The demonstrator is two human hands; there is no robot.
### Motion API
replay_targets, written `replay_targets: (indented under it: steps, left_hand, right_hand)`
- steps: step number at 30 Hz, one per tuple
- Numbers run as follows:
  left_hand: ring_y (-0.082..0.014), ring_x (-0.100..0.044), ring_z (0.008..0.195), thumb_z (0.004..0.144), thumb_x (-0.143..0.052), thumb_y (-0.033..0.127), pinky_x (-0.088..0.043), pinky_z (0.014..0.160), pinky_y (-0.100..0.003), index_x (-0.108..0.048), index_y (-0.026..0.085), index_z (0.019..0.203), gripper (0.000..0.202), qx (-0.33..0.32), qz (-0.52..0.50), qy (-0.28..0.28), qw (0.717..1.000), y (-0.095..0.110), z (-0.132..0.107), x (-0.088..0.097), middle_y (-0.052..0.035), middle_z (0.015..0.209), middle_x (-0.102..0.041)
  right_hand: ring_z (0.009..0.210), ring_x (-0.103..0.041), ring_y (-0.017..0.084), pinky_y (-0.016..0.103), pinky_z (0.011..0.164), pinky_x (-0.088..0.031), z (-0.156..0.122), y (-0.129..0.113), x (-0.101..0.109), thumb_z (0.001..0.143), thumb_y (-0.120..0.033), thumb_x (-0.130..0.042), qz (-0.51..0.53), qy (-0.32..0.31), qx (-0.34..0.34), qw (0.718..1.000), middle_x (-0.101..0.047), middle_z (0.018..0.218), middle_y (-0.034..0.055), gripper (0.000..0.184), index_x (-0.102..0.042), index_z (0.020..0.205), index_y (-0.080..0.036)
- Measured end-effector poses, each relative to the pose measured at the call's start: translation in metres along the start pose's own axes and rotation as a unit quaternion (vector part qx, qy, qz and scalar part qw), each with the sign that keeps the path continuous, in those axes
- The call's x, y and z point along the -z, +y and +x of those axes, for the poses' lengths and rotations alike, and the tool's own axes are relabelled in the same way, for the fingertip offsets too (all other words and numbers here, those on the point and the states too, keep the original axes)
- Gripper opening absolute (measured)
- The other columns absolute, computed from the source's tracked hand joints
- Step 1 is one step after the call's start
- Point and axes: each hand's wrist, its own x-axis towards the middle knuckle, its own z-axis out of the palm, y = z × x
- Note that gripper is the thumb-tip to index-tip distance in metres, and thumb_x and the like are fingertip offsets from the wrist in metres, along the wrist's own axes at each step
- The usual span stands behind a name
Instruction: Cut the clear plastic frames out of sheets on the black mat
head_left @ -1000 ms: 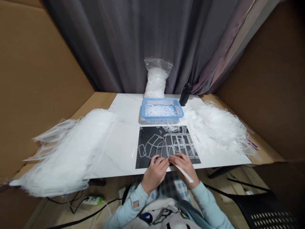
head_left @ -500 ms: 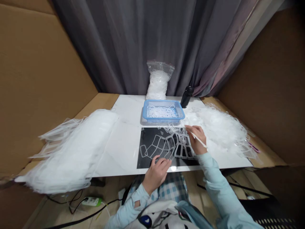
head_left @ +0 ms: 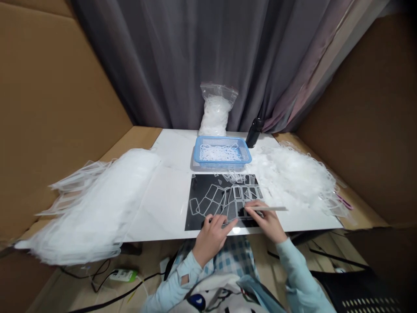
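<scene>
A black mat (head_left: 202, 185) lies at the table's front, with a translucent white plastic lattice sheet (head_left: 213, 201) of joined frames spread over it. My right hand (head_left: 269, 224) pinches a thin white stick (head_left: 273, 208), held nearly level, its tip end at the lattice's right part. Near the mat's front edge, my left hand (head_left: 211, 237) rests on the sheet, its index finger stretched to the right and the others slightly bent. Small loose plastic pieces (head_left: 233, 175) lie along the mat's back edge.
Behind the mat stands a blue basket (head_left: 223, 164) of white bits, with a filled zip bag (head_left: 215, 115) and a black bottle (head_left: 254, 132) beyond. White lattice sheets (head_left: 97, 208) pile at left; a tangled white heap (head_left: 296, 178) lies right. Cardboard walls (head_left: 355, 108) flank the table.
My right hand has come down toward the mat's front, and the stick has turned to nearly level. The lattice's right part now lies flatter. My left index finger reaches further right.
</scene>
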Motion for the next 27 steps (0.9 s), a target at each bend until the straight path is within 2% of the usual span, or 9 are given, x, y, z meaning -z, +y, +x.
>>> replay_targets:
  steps: [4,10,14,19,24,27]
  left_hand:
    - [-0.0211,-0.048,0.098,0.078,-0.066,0.012,-0.028,0.088,-0.039,-0.044,0.031,0.136,0.065,0.004,0.012,-0.023,1.000,0.001,0.002,0.002,-0.0019,0.106,-0.054]
    - [-0.0217,-0.045,0.098,0.078,-0.055,0.004,-0.029,0.086,-0.038,-0.039,0.034,0.140,0.070,0.011,0.026,-0.050,0.998,0.002,0.004,0.004,-0.0031,0.107,-0.051]
    - [-0.0227,-0.044,0.096,0.077,-0.051,0.001,-0.030,0.083,-0.038,-0.037,0.035,0.141,0.074,0.014,0.032,-0.062,0.997,0.003,0.005,0.004,-0.0039,0.105,-0.050]
    - [-0.0228,-0.043,0.092,0.078,-0.049,0.001,-0.031,0.082,-0.038,-0.037,0.034,0.141,0.073,0.018,0.029,-0.071,0.997,0.003,0.005,0.004,-0.0037,0.102,-0.049]
    - [-0.0226,-0.042,0.088,0.078,-0.048,0.003,-0.031,0.081,-0.039,-0.041,0.031,0.138,0.067,0.025,0.024,-0.084,0.996,0.005,0.008,0.004,-0.0041,0.097,-0.049]
    - [-0.0230,-0.042,0.090,0.079,-0.048,0.003,-0.031,0.082,-0.040,-0.041,0.032,0.138,0.066,0.027,0.017,-0.083,0.996,0.006,0.008,0.004,-0.0045,0.099,-0.048]
  right_hand:
    - [0.099,-0.064,0.024,0.038,0.091,-0.050,-0.026,0.001,-0.010,0.094,-0.036,-0.056,0.039,-0.021,-0.051,0.998,-0.069,0.100,0.0068,0.020,-0.069,0.095,-0.022]
    - [0.101,-0.063,0.024,0.040,0.094,-0.048,-0.030,0.005,-0.018,0.094,-0.035,-0.057,0.043,-0.003,-0.033,0.999,-0.069,0.101,0.0071,0.018,-0.070,0.096,-0.022]
    - [0.100,-0.063,0.024,0.042,0.093,-0.048,-0.028,0.005,-0.019,0.094,-0.032,-0.056,0.030,0.000,-0.003,1.000,-0.070,0.100,0.0080,0.017,-0.070,0.094,-0.022]
    - [0.099,-0.061,0.023,0.038,0.087,-0.052,-0.031,0.008,-0.023,0.096,-0.026,-0.052,-0.012,0.000,0.041,0.999,-0.069,0.102,0.0078,0.015,-0.067,0.099,-0.022]
    - [0.104,-0.058,0.024,0.043,0.090,-0.051,-0.038,0.016,-0.030,0.099,-0.020,-0.043,-0.142,-0.023,0.153,0.978,-0.068,0.113,0.0087,0.024,-0.063,0.112,-0.023]
    - [0.107,-0.057,0.027,0.046,0.090,-0.050,-0.035,0.022,-0.029,0.100,-0.025,-0.041,-0.212,-0.025,0.172,0.962,-0.066,0.118,0.0094,0.028,-0.062,0.118,-0.023]
